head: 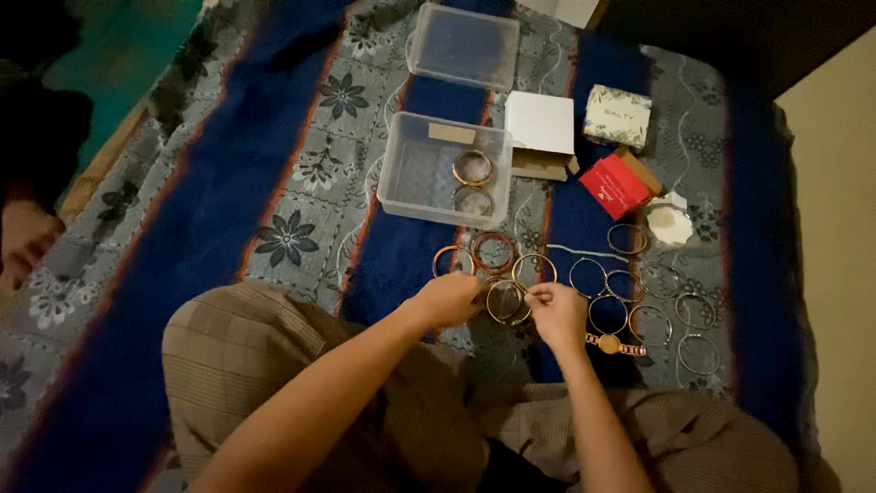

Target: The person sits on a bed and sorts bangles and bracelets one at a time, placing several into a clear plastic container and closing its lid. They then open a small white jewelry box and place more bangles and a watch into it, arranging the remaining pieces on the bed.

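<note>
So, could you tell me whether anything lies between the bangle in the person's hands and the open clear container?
Yes. Both hands, left and right, hold a bangle. Between it and the clear container lie other bangles on the cloth, notably a copper-coloured one just before the container's near wall.

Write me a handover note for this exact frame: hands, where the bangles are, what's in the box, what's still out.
Left hand and right hand: both pinch one gold bangle between them, just above the patterned bedspread.
Clear plastic box: open, with two bangles inside. Its lid lies farther back.
Done: those two bangles are in the box.
Left: loose bangles in rows on the bedspread, a gold watch by the right hand, and a white ring-shaped piece.
Also out: white open carton, red box, pale printed box.
</note>
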